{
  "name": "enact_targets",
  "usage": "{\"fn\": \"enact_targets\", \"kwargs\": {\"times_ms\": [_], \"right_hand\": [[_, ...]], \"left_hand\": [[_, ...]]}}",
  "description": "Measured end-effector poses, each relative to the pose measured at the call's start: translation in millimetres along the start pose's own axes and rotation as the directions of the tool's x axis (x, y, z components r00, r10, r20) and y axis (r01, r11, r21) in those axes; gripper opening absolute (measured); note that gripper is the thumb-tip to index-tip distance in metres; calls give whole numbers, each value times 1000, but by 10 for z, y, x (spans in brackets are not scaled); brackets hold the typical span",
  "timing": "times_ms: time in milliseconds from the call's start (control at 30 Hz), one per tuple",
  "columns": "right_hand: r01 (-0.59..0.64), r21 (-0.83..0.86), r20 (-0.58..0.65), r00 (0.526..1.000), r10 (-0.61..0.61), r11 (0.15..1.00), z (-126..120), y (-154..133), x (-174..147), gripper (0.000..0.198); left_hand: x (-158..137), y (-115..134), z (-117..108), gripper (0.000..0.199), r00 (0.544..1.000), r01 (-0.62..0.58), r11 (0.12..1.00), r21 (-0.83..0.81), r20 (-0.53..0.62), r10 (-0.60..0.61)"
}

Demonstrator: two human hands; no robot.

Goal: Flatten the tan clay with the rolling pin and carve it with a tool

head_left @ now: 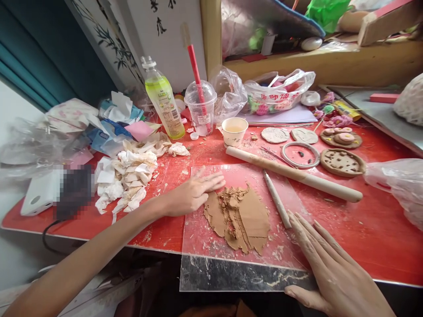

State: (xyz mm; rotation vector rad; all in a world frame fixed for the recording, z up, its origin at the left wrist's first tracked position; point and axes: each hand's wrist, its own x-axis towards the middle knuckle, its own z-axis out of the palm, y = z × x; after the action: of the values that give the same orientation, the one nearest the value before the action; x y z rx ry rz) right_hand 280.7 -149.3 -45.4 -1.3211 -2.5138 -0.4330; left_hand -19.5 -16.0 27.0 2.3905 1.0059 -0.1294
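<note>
A torn, flattened slab of brown clay (253, 215) lies on a clear plastic sheet (211, 273), with a rough, broken-up strip and a straight cut line down it. At its upper left edge my left hand (193, 193) rests with fingers stretched out, holding nothing. My right hand (333, 259) lies flat over the sheet's right edge, fingers extended. Its fingertips are at the lower end of a slim, clay-smeared tool (276, 200); whether they touch it I cannot tell. Behind the tool, a long rolling pin (297, 175) lies slantwise across the sheet's far corner.
Crumpled tissues (127, 180) and a white device (42, 193) lie left on the red table (158, 224). Toward the back stand a green drink bottle (165, 103), a plastic cup with a red straw (200, 110) and a paper cup (234, 132). Clay discs (343, 162) and a ring (300, 155) sit right.
</note>
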Motion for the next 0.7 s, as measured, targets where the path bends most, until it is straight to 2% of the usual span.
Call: {"fn": "enact_targets", "kwargs": {"times_ms": [100,267,333,433,600,700], "right_hand": [[6,7,4,1000,-6,1000,0,4,9,98],[5,24,9,1000,-5,1000,32,13,-44,98],[1,27,2,1000,-1,1000,45,13,-63,96],[-12,35,-3,1000,13,999,47,8,-57,96],[-1,49,18,1000,0,999,24,2,1,96],[-6,43,15,1000,5,999,15,8,0,96]], "left_hand": [[0,48,56,57,997,-40,999,-22,59,41],[-282,34,152,50,983,130,991,43,-137,-123],[-384,42,176,50,978,164,984,64,-139,-154],[-408,75,174,52,989,129,990,50,-86,-124],[-213,132,155,58,999,-5,999,-41,-47,3],[-162,162,165,58,1000,-10,997,-73,-29,7]]}}
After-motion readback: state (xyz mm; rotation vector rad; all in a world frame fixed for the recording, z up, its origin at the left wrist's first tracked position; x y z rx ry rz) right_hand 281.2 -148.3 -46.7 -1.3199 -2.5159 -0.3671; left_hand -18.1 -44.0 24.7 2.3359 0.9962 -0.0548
